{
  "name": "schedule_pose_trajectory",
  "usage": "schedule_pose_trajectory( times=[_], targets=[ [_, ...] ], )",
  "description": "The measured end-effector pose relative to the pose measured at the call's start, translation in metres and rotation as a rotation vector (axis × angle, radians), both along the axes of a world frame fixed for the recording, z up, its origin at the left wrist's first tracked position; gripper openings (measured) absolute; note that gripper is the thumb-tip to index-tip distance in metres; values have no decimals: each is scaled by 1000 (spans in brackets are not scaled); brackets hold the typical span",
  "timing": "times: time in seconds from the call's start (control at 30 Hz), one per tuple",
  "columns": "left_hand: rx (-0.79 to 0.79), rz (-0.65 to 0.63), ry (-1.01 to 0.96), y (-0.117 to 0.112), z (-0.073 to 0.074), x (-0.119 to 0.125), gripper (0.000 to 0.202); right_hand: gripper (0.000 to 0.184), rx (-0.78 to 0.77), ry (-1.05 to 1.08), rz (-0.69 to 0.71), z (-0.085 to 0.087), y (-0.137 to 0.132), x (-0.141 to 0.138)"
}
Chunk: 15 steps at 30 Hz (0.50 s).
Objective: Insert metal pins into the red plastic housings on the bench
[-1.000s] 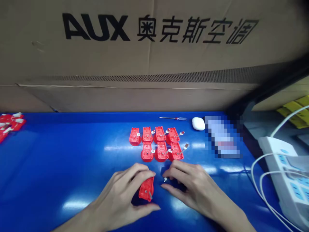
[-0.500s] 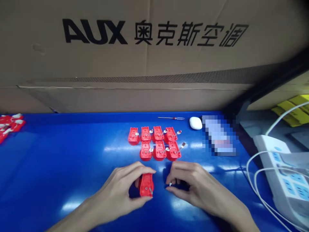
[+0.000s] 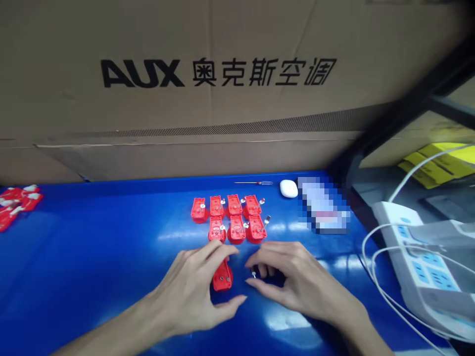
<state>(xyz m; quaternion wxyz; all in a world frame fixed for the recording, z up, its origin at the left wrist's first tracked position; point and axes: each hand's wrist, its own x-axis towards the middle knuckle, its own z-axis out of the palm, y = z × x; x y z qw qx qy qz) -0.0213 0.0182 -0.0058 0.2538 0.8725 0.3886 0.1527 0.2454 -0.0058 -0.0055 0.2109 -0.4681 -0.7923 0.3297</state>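
My left hand (image 3: 193, 291) is closed around a small red plastic housing (image 3: 221, 277), held just above the blue table (image 3: 92, 257) between thumb and fingers. Right beside it, my right hand (image 3: 293, 284) pinches a tiny silver metal pin (image 3: 254, 273) at its fingertips, a short gap from the housing. Just beyond both hands, several matching red housings (image 3: 232, 219) with metal tabs stand in two neat rows.
A large AUX cardboard box (image 3: 208, 84) walls off the back. A thin screwdriver (image 3: 256, 183) and a white oval case (image 3: 288, 188) lie behind the rows. More red parts (image 3: 17, 202) sit at far left. A white power strip (image 3: 415, 257) with cables lies at right.
The view has shifted, so everything sits lower and further left. My left hand has turned the housing a little, and my right hand with the pin has drawn closer to it.
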Motion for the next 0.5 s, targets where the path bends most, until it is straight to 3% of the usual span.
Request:
schedule_pose_trajectory(
  times=[0.2,0.4,0.5],
  targets=[
    [-9,-39,-215,-1,-19,-6,61,18,61,113,1,-7,1,-5],
    [-42,-35,-239,-2,-22,-10,57,18,-152,-40,-14,-8,4,1],
    [-69,-28,-231,-2,-22,-10,55,12,-179,-35,-11,-6,6,4]
  ],
)
